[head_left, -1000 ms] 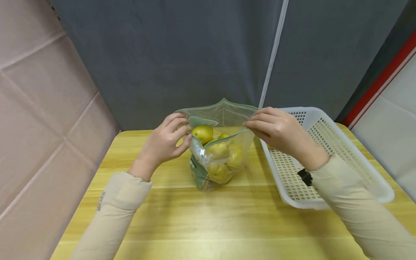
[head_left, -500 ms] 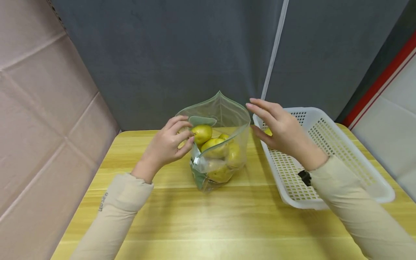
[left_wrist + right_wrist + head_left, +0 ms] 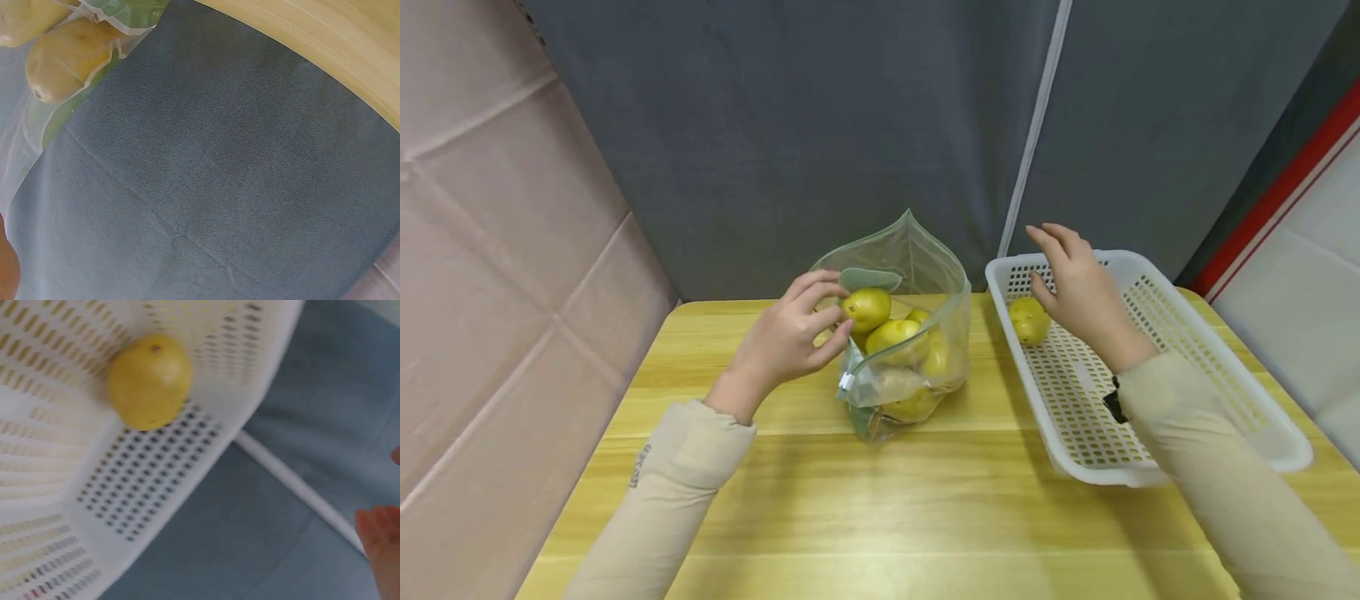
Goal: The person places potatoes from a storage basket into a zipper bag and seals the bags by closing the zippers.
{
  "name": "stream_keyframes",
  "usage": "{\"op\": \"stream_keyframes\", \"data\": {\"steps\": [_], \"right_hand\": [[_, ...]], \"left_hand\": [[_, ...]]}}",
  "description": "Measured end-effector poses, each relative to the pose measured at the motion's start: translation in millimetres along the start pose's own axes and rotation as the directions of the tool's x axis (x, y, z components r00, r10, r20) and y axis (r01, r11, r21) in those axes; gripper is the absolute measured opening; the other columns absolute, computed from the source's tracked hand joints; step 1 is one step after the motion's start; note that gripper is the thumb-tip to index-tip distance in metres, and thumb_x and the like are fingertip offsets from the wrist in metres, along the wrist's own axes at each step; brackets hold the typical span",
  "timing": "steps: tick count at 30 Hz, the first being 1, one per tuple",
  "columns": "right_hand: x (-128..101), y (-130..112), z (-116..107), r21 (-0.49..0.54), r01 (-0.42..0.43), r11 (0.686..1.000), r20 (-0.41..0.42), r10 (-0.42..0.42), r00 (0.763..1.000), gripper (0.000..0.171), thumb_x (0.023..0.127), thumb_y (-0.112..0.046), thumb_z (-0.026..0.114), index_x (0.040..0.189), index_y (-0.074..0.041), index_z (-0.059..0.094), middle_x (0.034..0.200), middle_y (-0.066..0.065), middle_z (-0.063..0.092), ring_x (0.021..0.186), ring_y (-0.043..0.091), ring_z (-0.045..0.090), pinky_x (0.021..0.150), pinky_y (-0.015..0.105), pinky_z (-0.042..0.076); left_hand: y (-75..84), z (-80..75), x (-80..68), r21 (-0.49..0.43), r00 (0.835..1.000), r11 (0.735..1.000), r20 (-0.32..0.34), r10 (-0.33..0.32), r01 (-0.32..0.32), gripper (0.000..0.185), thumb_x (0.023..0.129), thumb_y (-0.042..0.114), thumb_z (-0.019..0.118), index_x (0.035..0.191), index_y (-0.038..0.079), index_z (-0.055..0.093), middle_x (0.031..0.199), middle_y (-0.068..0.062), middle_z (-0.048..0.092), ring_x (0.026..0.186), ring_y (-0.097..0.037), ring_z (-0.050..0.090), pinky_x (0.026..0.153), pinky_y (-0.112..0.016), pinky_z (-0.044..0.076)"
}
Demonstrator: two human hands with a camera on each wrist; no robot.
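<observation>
Head view: my left hand (image 3: 782, 337) pinches the open bag (image 3: 901, 333) of pears at its left rim, mid-counter; my right hand (image 3: 1078, 287), fingers loose, hovers over the basket (image 3: 1150, 392). Right wrist view: one pear (image 3: 150, 381) lies in the basket's far corner.

A light wooden table (image 3: 850, 500) with a yellowish grain is set into a corner. The space behind it is closed off by a dark grey fabric backdrop (image 3: 820, 125), down which a thin white strip (image 3: 1033, 125) is run. The left side is bounded by a pinkish-beige panel (image 3: 497, 250) marked with creases, and a red stripe (image 3: 1277, 187) is seen along the far right.
</observation>
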State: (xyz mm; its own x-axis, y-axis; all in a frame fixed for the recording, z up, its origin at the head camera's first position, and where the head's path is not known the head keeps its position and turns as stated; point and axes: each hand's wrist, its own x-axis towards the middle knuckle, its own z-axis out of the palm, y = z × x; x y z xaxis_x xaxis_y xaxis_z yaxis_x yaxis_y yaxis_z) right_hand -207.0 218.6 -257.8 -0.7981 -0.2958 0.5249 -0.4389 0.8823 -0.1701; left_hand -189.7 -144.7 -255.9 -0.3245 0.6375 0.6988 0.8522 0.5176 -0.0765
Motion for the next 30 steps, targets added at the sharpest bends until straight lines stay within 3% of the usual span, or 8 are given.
{"op": "stream_keyframes", "data": {"steps": [2,5,7,11,20,30], "right_hand": [[-2,6,2,-0.01,-0.073,0.997,0.114,0.073,0.991,0.055,0.089,-0.005,0.057,0.141,-0.001,0.04,0.141,0.03,0.039,0.106,0.048,0.051,0.053,0.046,0.049],[-5,16,5,-0.043,-0.146,0.988,0.281,0.152,0.948,0.058,0.089,-0.008,0.058,0.143,-0.001,0.037,0.144,0.031,0.033,0.122,0.05,0.041,0.07,0.055,0.053],[-7,23,9,-0.062,-0.162,0.985,0.363,0.174,0.915,0.061,0.088,-0.009,0.059,0.144,0.0,0.035,0.145,0.034,0.03,0.126,0.052,0.037,0.083,0.061,0.05],[-12,33,18,-0.094,-0.15,0.984,0.469,0.177,0.865,0.067,0.086,-0.012,0.063,0.144,0.0,0.033,0.144,0.035,0.028,0.127,0.055,0.035,0.093,0.067,0.044],[-21,44,40,-0.106,-0.131,0.986,0.601,0.169,0.781,0.072,0.083,-0.012,0.067,0.144,0.001,0.033,0.147,0.037,0.024,0.129,0.06,0.028,0.098,0.069,0.039],[-31,45,54,-0.08,-0.168,0.982,0.633,0.18,0.753,0.079,0.083,-0.012,0.068,0.148,0.0,0.025,0.15,0.036,0.016,0.13,0.063,0.024,0.093,0.071,0.042]], "left_hand": [[0.8,0.0,0.0,-0.01,1.0,1.0,0.002,-0.002,0.002,0.016,0.087,0.013,0.06,0.074,0.005,0.064,0.099,-0.015,0.065,0.113,-0.034,0.057,0.094,-0.041,0.055],[1.5,-0.6,0.3,-0.015,1.0,1.0,0.006,0.0,0.0,0.009,0.082,0.01,0.064,0.074,0.005,0.065,0.099,-0.015,0.064,0.113,-0.034,0.057,0.093,-0.041,0.056],[1.7,-1.0,0.3,-0.016,1.0,1.0,0.008,0.0,0.0,0.006,0.08,0.008,0.065,0.075,0.005,0.065,0.099,-0.015,0.064,0.113,-0.034,0.057,0.093,-0.041,0.056],[1.4,-1.1,0.0,-0.015,1.0,1.0,0.016,0.0,0.0,0.005,0.08,0.008,0.065,0.077,0.004,0.067,0.099,-0.015,0.064,0.113,-0.034,0.056,0.094,-0.041,0.055],[0.0,-1.1,-2.4,-0.008,1.0,1.0,0.027,-0.008,0.008,0.004,0.08,0.009,0.065,0.079,0.005,0.068,0.1,-0.014,0.064,0.115,-0.034,0.056,0.094,-0.041,0.055],[0.4,-1.3,-3.2,-0.002,0.999,1.0,0.037,-0.013,0.013,0.01,0.084,0.011,0.061,0.079,0.005,0.068,0.1,-0.014,0.064,0.116,-0.034,0.055,0.095,-0.041,0.055]]}}
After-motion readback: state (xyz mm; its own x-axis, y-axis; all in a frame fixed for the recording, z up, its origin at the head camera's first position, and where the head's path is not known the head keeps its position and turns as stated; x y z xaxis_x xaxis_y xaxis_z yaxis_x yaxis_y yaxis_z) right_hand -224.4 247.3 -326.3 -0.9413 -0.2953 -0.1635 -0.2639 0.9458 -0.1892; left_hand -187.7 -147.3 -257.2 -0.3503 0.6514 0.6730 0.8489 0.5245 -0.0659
